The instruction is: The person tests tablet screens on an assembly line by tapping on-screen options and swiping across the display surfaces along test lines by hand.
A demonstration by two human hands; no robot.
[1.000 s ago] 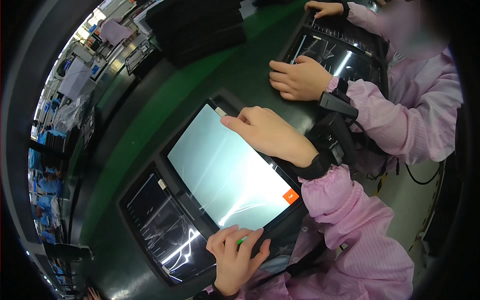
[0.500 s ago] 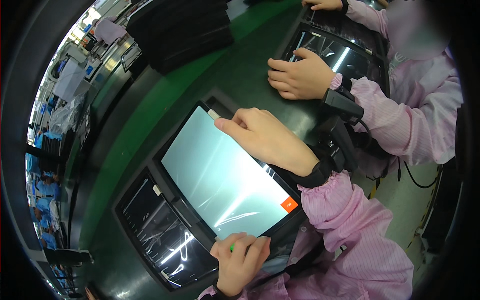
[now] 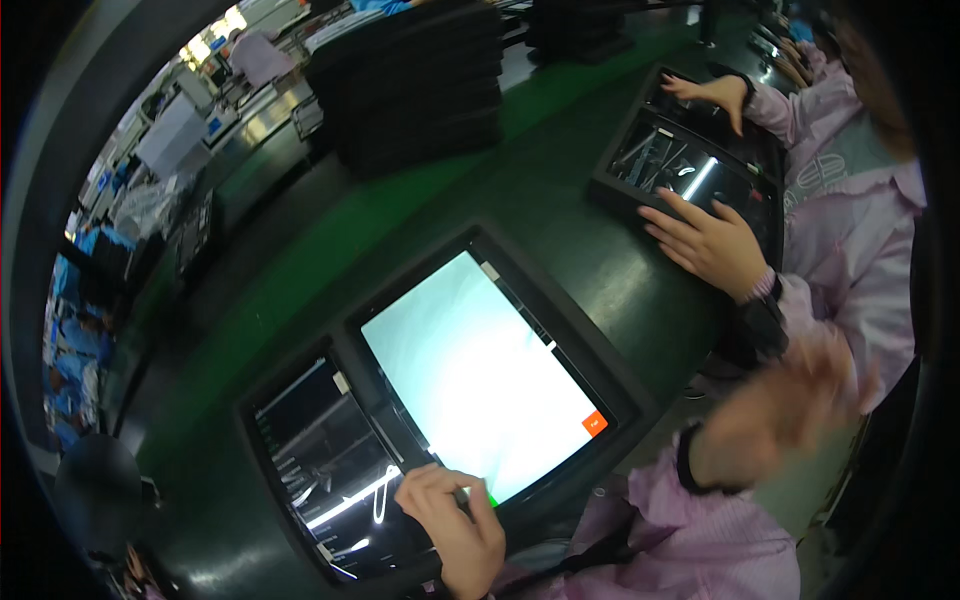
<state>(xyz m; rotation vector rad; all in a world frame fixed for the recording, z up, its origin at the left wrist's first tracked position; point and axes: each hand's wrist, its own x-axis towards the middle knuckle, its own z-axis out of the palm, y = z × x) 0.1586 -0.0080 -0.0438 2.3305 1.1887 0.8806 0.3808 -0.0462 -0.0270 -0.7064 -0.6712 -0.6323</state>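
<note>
A tablet-like display [image 3: 470,365] glows white, with an orange box in its lower right corner and a bit of green at its lower edge. It lies in one compartment of a black tray [image 3: 635,400]. My left hand [image 3: 455,525] is over the lower left corner of the lit display, fingers loosely bent and thumb apart, gripping nothing I can see. To the left, in the other compartment, lies a second, dark display [image 3: 325,460] with bright reflections. Off the tray's right side, my right hand [image 3: 785,415] is smeared by motion, and its fingers cannot be made out.
At the upper right, a co-worker's hands [image 3: 715,245] are spread over another black tray [image 3: 625,195] with dark displays. A tall stack of black trays [image 3: 410,90] stands at the back of the green-and-dark table [image 3: 300,240]. A crumpled clear plastic bag [image 3: 150,205] lies farther left.
My right hand has left the upper edge of the lit display and swung right, away from the tray. My left hand stays near the lower corner. The co-worker's hands have shifted over their tray.
</note>
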